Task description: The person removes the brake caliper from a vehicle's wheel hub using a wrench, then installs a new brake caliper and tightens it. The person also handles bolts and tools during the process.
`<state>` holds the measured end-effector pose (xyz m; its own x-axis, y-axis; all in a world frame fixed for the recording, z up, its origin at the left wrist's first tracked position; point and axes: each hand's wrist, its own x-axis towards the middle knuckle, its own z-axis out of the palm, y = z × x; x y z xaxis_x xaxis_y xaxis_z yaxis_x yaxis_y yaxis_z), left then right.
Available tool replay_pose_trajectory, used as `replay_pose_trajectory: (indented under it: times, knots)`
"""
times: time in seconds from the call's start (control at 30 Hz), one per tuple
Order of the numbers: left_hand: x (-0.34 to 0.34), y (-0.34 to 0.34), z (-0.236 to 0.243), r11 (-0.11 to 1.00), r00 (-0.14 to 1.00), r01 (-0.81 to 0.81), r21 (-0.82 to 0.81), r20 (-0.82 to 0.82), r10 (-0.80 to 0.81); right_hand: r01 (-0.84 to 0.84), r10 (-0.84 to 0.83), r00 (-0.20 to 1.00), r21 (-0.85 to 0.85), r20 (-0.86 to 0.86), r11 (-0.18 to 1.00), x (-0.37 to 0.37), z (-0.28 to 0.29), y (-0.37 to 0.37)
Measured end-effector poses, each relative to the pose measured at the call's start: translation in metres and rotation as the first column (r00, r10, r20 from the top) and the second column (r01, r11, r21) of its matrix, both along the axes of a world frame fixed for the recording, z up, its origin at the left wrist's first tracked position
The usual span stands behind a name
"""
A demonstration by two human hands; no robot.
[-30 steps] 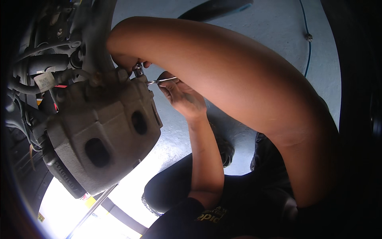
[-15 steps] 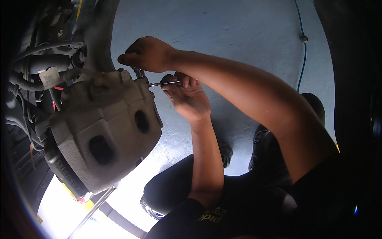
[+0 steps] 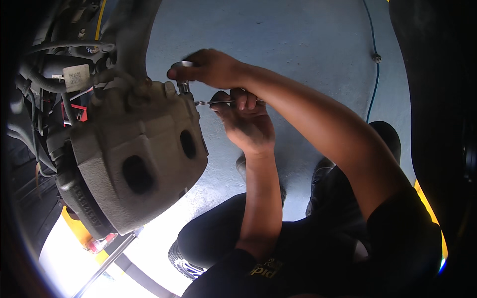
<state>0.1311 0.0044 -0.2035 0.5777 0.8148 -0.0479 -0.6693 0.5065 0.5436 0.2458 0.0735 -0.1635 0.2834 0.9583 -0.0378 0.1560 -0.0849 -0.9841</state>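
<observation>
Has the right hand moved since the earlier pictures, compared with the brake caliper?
Yes. The right hand has come up from behind the forearm to the top of the brake caliper.

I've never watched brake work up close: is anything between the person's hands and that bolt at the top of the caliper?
Nothing visible. The right hand sits on the bolt at the top of the grey brake caliper; the left hand holds a thin wrench reaching it.

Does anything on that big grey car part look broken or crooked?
Nothing stands out. The grey brake caliper looks whole, and both hands are at its top bolt: the left hand holds a thin wrench, the right hand another tool.
</observation>
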Motion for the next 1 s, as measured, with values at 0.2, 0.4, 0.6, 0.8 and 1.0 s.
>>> replay_pose_trajectory:
  times: [0.2, 0.4, 0.6, 0.8, 1.0]
  knots:
    - [-0.02, 0.029, -0.035, 0.959, 0.967, -0.108, 0.264, -0.197, 0.163, -0.263, 0.351, 0.883, -0.291, 0.312, 0.92, 0.016, 0.051, 0.009]
    - [-0.027, 0.033, -0.032, 0.935, 0.93, -0.144, 0.324, -0.278, 0.239, -0.036, 0.361, 0.694, -0.471, 0.623, 0.882, -0.001, 0.097, 0.003]
    - [-0.003, 0.003, -0.007, 0.999, 0.999, -0.041, 0.008, 0.01, 0.041, -0.124, 0.126, 0.992, -0.13, 0.012, 0.984, 0.018, 0.002, -0.006]
    - [-0.035, 0.05, -0.048, 0.884, 0.883, -0.155, 0.441, -0.339, 0.324, -0.128, 0.403, 0.766, -0.495, 0.5, 0.859, 0.015, 0.1, 0.007]
    - [-0.015, 0.018, -0.02, 0.985, 0.983, -0.102, 0.137, -0.14, 0.122, 0.001, 0.1, 0.909, -0.243, 0.404, 0.97, 0.011, 0.041, -0.006]
